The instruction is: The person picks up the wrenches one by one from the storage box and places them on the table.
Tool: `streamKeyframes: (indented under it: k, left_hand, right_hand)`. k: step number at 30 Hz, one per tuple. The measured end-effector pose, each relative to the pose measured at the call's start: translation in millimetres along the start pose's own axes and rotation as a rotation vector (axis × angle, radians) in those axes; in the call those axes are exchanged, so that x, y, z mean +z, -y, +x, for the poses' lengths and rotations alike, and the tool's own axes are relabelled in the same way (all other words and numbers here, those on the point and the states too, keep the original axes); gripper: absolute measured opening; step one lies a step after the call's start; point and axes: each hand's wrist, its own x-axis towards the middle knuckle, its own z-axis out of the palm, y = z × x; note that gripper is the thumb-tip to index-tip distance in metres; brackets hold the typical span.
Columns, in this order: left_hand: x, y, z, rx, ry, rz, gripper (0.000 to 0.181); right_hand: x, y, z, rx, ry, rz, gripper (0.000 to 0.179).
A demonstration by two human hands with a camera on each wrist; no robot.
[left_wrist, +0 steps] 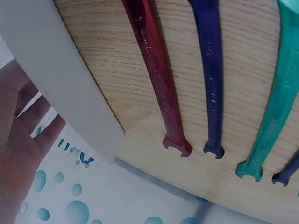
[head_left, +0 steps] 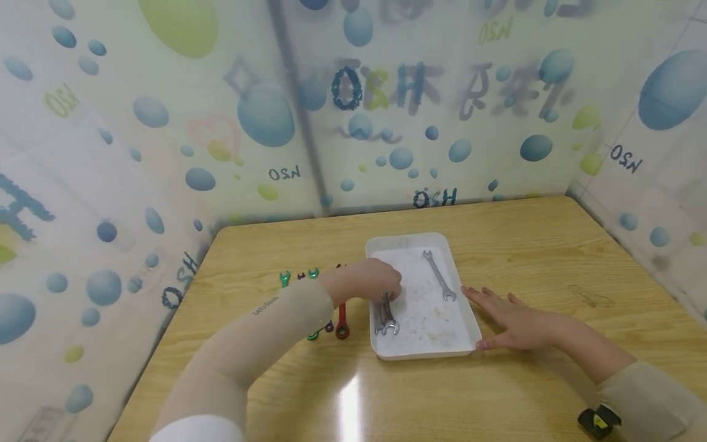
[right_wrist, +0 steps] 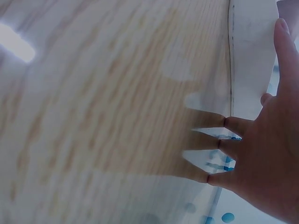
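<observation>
1. Behind the wooden table (head_left: 508,245) I see a wall (head_left: 469,178) printed with blue and green bubbles and mirrored lettering; a white tray (head_left: 414,307) sits on the wood
2. I find the wrenches in two places: a bunch of silver wrenches (head_left: 388,316) lies inside the tray along its left side, with a lone silver wrench (head_left: 439,275) slanting near the right side; coloured wrenches (head_left: 342,313) lie in a row on the table, just outside the left wall
3. Going by that layout, I judge the work partly done: the colours are set out beside the tray, and one silver piece rests apart from the bunch
4. What is left, as I read it, is that bunch, where the left hand (head_left: 370,279) is busy; its fingers bend down over the metal, but I cannot tell whether they are clamped on a wrench or only touching
5. The right hand (head_left: 513,322) has its fingers spread apart at the tray's right side and grips nothing
6. The left wrist view gives me what the forearm (head_left: 293,313) covers in the head view: the shafts of a red wrench (left_wrist: 161,79), a purple wrench (left_wrist: 213,79), a green wrench (left_wrist: 273,107) and part of a small purple wrench (left_wrist: 284,175)
7. Only the head view shows me the tray's inside; both wrist views catch its outer wall
</observation>
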Motion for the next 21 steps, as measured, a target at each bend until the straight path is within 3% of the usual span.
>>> streamKeyframes:
  k: [7,14,21]
  left_hand:
    - [-0.7,1.1,6.1,0.036,0.022,-0.008,0.014]
    - [-1.3,-1.1,8.3,0.052,0.060,-0.073,0.018]
    - [-3.8,-3.1,8.5,0.051,0.045,-0.071,0.017]
  right_hand:
    - [-0.8,2.6,-1.1,-0.007,-0.002,0.009,0.101]
    - [0.7,2.3,-0.4,-0.001,-0.003,0.008,0.101]
    - [1.4,-0.6,0.3,0.012,-0.002,0.007,0.102]
